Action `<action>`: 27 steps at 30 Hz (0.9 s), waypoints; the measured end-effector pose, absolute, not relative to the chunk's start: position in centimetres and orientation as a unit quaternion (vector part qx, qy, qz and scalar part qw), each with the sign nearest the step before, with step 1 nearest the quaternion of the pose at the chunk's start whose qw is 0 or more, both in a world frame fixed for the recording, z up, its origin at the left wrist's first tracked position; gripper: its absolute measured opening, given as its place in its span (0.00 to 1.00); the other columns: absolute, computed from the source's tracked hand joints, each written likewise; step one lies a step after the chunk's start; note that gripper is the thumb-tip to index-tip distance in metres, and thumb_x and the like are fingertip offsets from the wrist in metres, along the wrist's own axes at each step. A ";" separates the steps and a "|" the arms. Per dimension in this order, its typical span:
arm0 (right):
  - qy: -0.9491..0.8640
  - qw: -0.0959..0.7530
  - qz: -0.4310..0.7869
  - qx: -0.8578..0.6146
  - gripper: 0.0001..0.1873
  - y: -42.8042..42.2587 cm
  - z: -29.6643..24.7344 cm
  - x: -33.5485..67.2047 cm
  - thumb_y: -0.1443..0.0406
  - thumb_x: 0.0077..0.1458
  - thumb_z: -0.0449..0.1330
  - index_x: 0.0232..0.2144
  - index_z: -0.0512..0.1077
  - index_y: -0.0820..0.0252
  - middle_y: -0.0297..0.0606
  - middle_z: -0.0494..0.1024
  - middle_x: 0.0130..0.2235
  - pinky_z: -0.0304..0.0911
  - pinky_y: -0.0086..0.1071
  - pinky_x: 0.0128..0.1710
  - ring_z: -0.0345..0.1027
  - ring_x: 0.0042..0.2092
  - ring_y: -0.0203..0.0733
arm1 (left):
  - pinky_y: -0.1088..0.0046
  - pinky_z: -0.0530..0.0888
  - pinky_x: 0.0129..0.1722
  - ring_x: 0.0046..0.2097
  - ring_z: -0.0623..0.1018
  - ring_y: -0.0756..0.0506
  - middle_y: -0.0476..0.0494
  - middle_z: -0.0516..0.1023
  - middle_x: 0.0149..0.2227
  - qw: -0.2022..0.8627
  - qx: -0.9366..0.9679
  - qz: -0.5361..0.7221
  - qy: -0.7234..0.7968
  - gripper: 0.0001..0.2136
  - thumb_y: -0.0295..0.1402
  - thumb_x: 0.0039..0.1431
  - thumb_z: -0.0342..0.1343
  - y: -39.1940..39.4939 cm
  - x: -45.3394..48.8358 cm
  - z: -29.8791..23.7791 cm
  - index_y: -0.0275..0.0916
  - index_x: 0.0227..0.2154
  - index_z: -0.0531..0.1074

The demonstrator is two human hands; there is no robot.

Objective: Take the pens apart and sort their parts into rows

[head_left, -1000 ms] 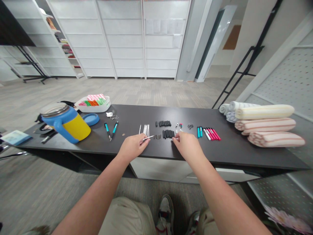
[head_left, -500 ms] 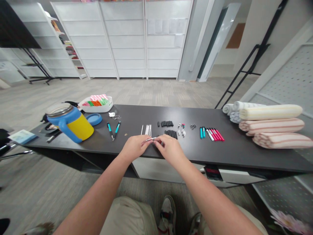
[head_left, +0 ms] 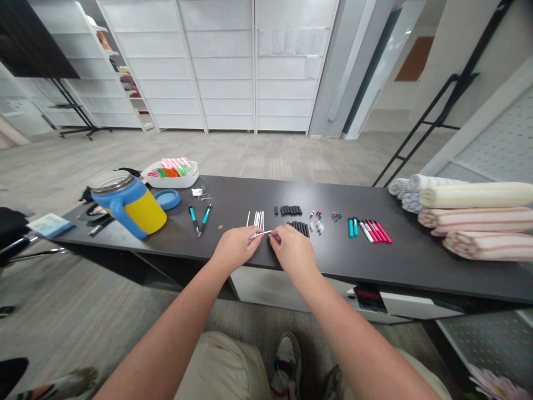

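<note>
Over the desk's front edge, my left hand [head_left: 235, 247] is closed in a pinch on a thin white pen refill [head_left: 261, 234]. The refill slants up to the right, and its far end reaches the fingertips of my right hand [head_left: 293, 250]. Those fingers are also pinched together; a small dark bit shows at them, too little to name. More white refills [head_left: 259, 218] lie in a row just beyond my left hand. Past my right hand are black rubber grips [head_left: 291, 210] in two rows, partly hidden by the hand. Two teal pens [head_left: 200, 220] lie to the left.
Rightward lie small clear and coloured parts [head_left: 320, 227], springs [head_left: 336, 215], teal barrels [head_left: 353, 227] and red barrels [head_left: 378, 231]. Rolled towels [head_left: 478, 219] fill the right end. Leftward stand a blue-and-yellow mug [head_left: 139, 208], its blue lid [head_left: 167, 199] and a white basket [head_left: 192, 176].
The view has shifted slightly, so the desk sits further right. My hands have drawn a little apart, and more of the refill shows between them.
</note>
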State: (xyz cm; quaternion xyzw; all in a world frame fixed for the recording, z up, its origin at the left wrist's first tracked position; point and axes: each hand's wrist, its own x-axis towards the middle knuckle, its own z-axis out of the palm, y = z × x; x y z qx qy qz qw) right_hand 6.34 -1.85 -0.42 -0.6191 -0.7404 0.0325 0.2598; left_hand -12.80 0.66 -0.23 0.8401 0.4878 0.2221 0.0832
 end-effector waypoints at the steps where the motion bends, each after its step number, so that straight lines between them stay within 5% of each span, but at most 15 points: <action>1: -0.740 0.250 0.031 -0.624 0.06 -1.8 -0.4 6.2 0.64 0.65 0.60 0.34 0.75 0.55 0.36 0.78 0.37 0.59 0.30 0.36 0.72 0.38 0.40 | 0.71 0.73 0.40 0.44 0.83 0.43 0.47 0.85 0.42 0.083 0.843 0.216 0.485 0.11 0.38 0.70 0.51 0.7 -12.8 -0.2 0.47 0.45 0.79; 22: -0.738 0.287 0.096 -0.603 0.04 -2.4 -0.2 10.7 0.66 0.60 0.64 0.33 0.80 0.56 0.34 0.78 0.33 0.60 0.31 0.37 0.72 0.36 0.40 | 0.67 0.75 0.46 0.49 0.83 0.41 0.50 0.84 0.50 0.077 0.869 0.159 0.462 0.16 0.41 0.71 0.50 0.7 -12.2 0.5 0.53 0.53 0.79; 27: -0.757 0.336 0.158 -0.537 0.13 -2.7 -0.2 10.8 0.62 0.60 0.66 0.47 0.79 0.56 0.33 0.79 0.35 0.64 0.31 0.39 0.72 0.36 0.38 | 0.68 0.75 0.48 0.51 0.82 0.42 0.50 0.83 0.52 0.076 0.880 0.168 0.438 0.16 0.42 0.71 0.50 0.6 -12.1 0.5 0.53 0.54 0.78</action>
